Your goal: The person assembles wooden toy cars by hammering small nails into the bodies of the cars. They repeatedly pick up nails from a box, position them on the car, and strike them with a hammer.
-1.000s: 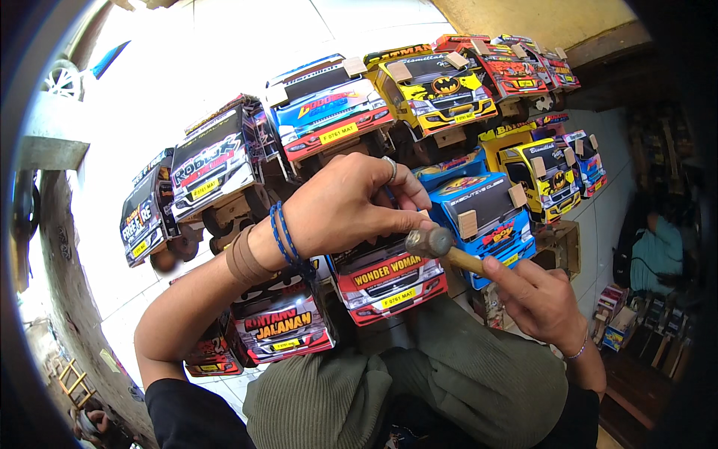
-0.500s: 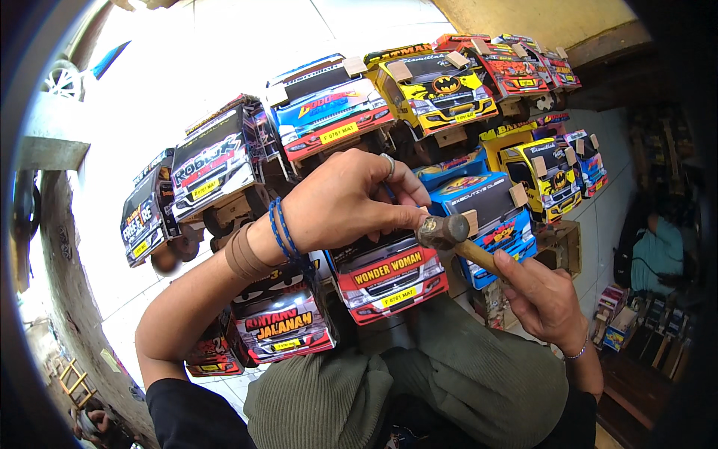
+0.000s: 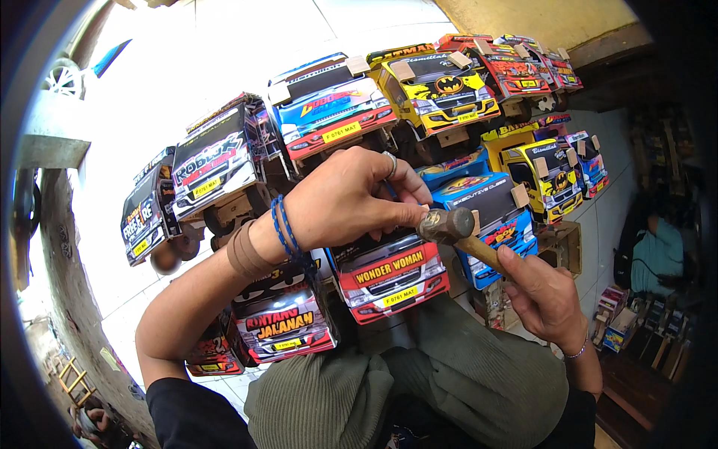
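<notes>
The right hand (image 3: 546, 299) is closed around the wooden handle of a small hammer (image 3: 456, 232), whose metal head sits at the left fingertips, right at the top of the red toy truck cab (image 3: 389, 277). The left hand (image 3: 348, 198), at ten o'clock from the hammer head, is pinched narrow on something too small to make out, probably a nail, held against that cab's roof edge; I cannot see the thing itself. The cab rests over the person's knees, at six o'clock from the left hand.

The nailing looks to be under way and not finished: the pinch is not yet released. Many painted cabs look complete, among them a blue cab (image 3: 490, 209) at three o'clock, a yellow cab (image 3: 441, 90) at one o'clock and a dark cab (image 3: 217, 161) at nine o'clock.

Against the earlier frames, the hammer head has come in toward the fingertips; the left hand and the cab have hardly shifted.
</notes>
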### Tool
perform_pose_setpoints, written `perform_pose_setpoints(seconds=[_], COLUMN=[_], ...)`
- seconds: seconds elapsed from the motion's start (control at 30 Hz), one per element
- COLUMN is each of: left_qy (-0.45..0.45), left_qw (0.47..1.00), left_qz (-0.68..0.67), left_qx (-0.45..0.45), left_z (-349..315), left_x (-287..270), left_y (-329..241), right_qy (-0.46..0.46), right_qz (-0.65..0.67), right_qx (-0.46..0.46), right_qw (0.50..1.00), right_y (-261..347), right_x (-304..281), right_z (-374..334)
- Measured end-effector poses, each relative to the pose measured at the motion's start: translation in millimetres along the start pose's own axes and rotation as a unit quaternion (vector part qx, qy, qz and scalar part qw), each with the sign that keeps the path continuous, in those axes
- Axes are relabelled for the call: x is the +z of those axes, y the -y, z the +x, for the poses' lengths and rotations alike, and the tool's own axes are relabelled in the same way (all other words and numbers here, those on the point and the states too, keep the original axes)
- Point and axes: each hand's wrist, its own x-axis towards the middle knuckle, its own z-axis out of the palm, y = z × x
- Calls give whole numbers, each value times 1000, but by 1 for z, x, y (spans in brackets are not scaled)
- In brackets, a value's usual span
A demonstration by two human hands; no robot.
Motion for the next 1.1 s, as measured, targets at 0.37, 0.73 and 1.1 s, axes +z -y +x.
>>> perform_pose_setpoints(seconds=[0.37, 0.73, 1.1], left_qy=[-2, -5, 16], left_qw=[1000, 1000, 1000], left_qz=[-23, -8, -6], left_qx=[-10, -5, -7], left_z=[1, 1, 0], left_x=[-1, 0, -1], left_y=[1, 0, 1], right_qy=[-12, 1, 22], right_qz=[23, 25, 15], right_qx=[3, 12, 19], right_qw=[1000, 1000, 999], right_y=[1, 3, 6], right_x=[2, 2, 1], right_z=[1, 3, 6])
